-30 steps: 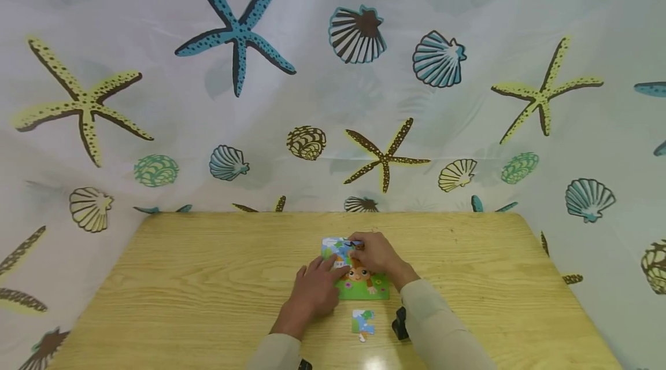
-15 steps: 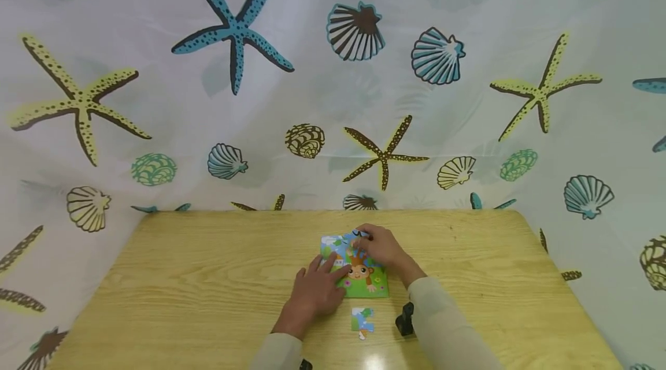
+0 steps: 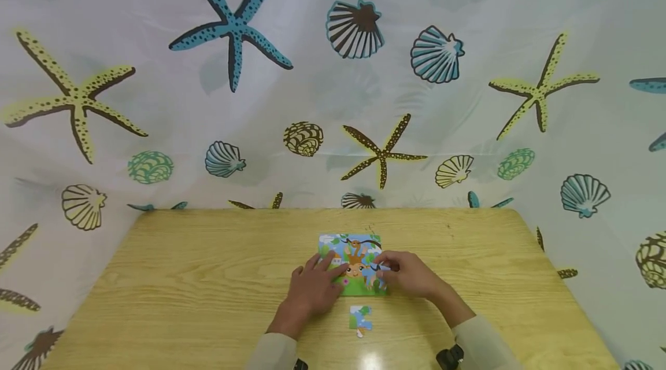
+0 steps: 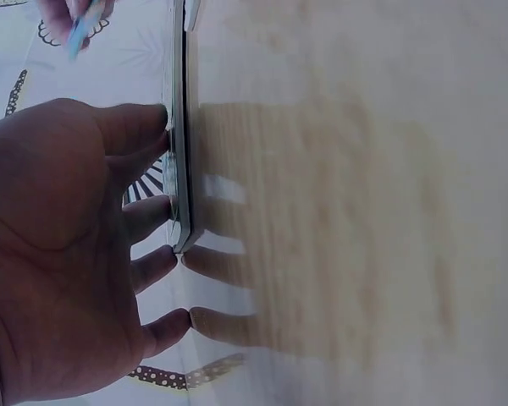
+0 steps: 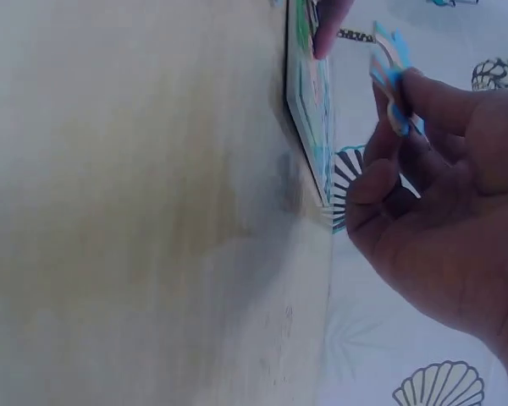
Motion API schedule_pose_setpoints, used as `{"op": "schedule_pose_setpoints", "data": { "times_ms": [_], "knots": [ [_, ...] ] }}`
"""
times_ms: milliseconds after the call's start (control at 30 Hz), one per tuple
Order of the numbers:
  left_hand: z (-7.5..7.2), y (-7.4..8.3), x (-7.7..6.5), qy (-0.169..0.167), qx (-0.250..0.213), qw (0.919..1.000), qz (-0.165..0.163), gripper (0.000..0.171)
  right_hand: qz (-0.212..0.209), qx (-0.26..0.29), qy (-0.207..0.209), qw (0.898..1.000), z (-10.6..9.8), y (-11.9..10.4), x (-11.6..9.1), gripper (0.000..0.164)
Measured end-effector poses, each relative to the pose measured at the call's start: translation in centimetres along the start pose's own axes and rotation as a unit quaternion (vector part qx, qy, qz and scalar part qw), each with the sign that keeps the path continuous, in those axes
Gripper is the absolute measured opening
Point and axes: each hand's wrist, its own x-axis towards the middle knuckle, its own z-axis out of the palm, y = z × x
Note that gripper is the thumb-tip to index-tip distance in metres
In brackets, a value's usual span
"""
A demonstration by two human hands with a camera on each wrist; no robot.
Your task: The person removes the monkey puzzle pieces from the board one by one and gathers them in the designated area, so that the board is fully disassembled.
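In the head view a jigsaw puzzle (image 3: 359,289) with a cartoon monkey on green grass and blue sky lies flat on the table. My left hand (image 3: 312,288) rests on its left side with fingers spread and fairly straight. The left wrist view shows that hand's fingertips (image 4: 157,207) along the thin board edge (image 4: 179,127). My right hand (image 3: 413,274) pinches a blue puzzle piece (image 5: 392,80) between thumb and fingers, raised off the board over its right side. Nearer to me, small loose puzzle pieces (image 3: 359,318) lie together on the wood.
The wooden table (image 3: 208,289) reaches back to a hanging white cloth (image 3: 312,87) printed with starfish and shells, which also stands along both sides. Dark wrist mounts (image 3: 449,356) sit at the sleeves.
My right hand has moved from the puzzle's top edge toward me and to the right, carrying the blue piece, uncovering the top of the picture. My left hand has stayed in place.
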Motion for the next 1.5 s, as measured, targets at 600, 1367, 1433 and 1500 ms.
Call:
{"op": "schedule_pose_setpoints", "data": {
  "times_ms": [600, 1367, 1433, 1500],
  "knots": [
    [-0.6, 0.0, -0.4, 0.025, -0.004, 0.9997, 0.004, 0.041, -0.039, -0.091, -0.029, 0.995, 2.3, 1.0, -4.3, 0.020],
    [-0.6, 0.1, -0.1, 0.013, -0.015, 0.9998, -0.007, 0.041, 0.010, -0.197, 0.047, 0.979, 0.7, 0.3, 4.6, 0.035],
    [-0.5, 0.2, 0.0, 0.011, -0.017, 0.9998, -0.005, 0.041, 0.007, -0.215, 0.043, 0.976, 0.9, 0.4, 5.3, 0.036],
    [-0.4, 0.3, 0.0, 0.006, -0.017, 0.9998, -0.009, 0.041, 0.005, -0.235, 0.035, 0.971, 1.1, 0.4, 5.9, 0.036]
  ]
}}
